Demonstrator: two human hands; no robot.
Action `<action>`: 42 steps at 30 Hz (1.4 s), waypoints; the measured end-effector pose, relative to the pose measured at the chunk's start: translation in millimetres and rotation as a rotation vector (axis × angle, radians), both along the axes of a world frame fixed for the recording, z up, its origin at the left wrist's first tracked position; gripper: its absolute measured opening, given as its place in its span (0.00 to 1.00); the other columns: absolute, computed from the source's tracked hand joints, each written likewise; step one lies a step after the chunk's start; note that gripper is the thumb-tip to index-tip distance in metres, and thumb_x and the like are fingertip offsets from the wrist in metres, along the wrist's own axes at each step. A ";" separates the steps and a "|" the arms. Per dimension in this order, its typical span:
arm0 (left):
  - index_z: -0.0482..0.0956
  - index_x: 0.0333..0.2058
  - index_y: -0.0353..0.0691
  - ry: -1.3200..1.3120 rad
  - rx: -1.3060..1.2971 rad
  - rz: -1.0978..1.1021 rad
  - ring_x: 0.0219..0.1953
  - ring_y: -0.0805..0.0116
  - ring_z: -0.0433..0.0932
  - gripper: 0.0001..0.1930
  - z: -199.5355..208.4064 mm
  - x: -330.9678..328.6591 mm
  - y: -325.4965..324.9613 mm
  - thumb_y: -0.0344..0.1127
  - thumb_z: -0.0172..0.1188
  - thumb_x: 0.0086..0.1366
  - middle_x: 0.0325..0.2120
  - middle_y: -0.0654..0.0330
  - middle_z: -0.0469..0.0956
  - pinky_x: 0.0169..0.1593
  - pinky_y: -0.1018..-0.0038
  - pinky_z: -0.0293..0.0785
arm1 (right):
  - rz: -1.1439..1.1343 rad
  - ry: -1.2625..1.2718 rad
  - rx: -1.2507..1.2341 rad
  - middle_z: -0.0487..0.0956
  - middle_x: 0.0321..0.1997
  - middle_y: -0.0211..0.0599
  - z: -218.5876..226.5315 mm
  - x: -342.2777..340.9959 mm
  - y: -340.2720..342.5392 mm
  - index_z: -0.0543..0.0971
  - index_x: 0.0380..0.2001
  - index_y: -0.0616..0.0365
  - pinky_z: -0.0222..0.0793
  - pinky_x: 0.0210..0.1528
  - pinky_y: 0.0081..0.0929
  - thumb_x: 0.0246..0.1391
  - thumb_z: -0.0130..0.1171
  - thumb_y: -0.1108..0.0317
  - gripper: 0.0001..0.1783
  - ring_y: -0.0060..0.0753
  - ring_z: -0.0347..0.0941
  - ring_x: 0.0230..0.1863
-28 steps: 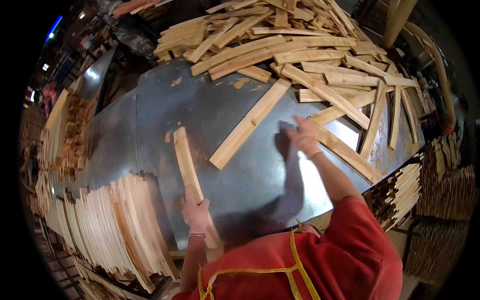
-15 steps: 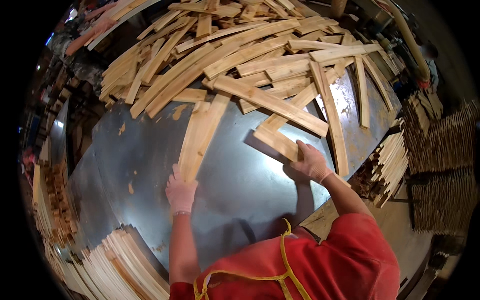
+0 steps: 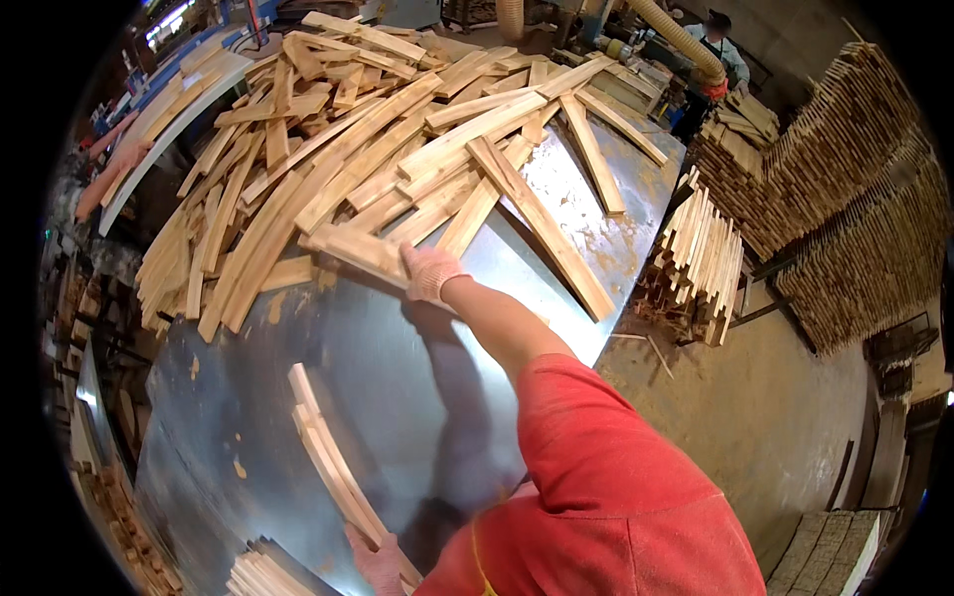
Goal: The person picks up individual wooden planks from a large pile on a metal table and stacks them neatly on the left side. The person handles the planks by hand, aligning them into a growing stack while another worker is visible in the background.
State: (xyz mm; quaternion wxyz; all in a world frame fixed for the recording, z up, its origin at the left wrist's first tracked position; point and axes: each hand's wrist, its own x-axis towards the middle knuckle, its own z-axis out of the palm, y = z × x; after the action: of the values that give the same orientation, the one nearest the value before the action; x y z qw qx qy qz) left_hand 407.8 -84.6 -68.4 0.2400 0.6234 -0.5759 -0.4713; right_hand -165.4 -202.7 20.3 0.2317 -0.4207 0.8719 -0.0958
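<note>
Planks (image 3: 333,459) at lower left of the frame sit in the left hand (image 3: 380,564), fingers curled round them; the right hand (image 3: 431,272) clasps another plank (image 3: 358,248) above centre, over the desk (image 3: 224,402). They look light and stiff to me, easiest gripped mid-edge.

The right arm (image 3: 517,328) is stretched forward and toward the left, and the right hand (image 3: 430,270) is closed in a grip, its back turned upward. The left hand (image 3: 380,566) is held low and much closer in, likewise curled in a grip.
</note>
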 end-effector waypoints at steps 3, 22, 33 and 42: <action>0.64 0.72 0.36 0.222 0.295 -0.071 0.43 0.63 0.79 0.39 49.8 18.8 9.4 0.28 0.62 0.60 0.46 0.56 0.78 0.47 0.68 0.79 | -0.096 -0.311 -0.144 0.84 0.52 0.55 7.2 86.1 11.4 0.64 0.73 0.55 0.77 0.59 0.45 0.47 0.74 0.54 0.52 0.51 0.83 0.57; 0.68 0.67 0.39 -1.084 0.027 -0.032 0.61 0.41 0.76 0.37 81.1 80.0 60.1 0.48 0.66 0.63 0.61 0.43 0.73 0.65 0.52 0.73 | 0.298 -0.504 -0.207 0.85 0.59 0.49 -36.1 286.6 92.7 0.74 0.69 0.55 0.74 0.65 0.38 0.59 0.65 0.42 0.41 0.45 0.81 0.60; 0.57 0.77 0.42 -1.403 -0.085 -0.175 0.81 0.52 0.49 0.46 59.6 71.8 8.3 0.59 0.57 0.67 0.79 0.57 0.54 0.81 0.55 0.41 | -0.644 0.310 0.029 0.82 0.56 0.55 -38.9 -98.8 250.2 0.74 0.59 0.56 0.77 0.62 0.44 0.44 0.73 0.48 0.41 0.58 0.79 0.60; 0.66 0.72 0.40 -1.038 -0.393 -0.200 0.75 0.42 0.59 0.33 -33.2 -111.4 6.3 0.43 0.58 0.71 0.71 0.48 0.65 0.78 0.48 0.53 | -0.473 -1.188 -0.718 0.81 0.47 0.41 -67.6 -67.1 267.1 0.75 0.60 0.61 0.79 0.51 0.37 0.52 0.69 0.58 0.34 0.37 0.79 0.46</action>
State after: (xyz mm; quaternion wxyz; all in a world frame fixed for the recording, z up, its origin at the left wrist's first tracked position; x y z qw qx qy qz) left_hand 296.4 -78.3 -101.6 -0.0088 0.6596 -0.7516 -0.0073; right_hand -232.6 64.4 -47.3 0.4866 -0.1485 0.5815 -0.6348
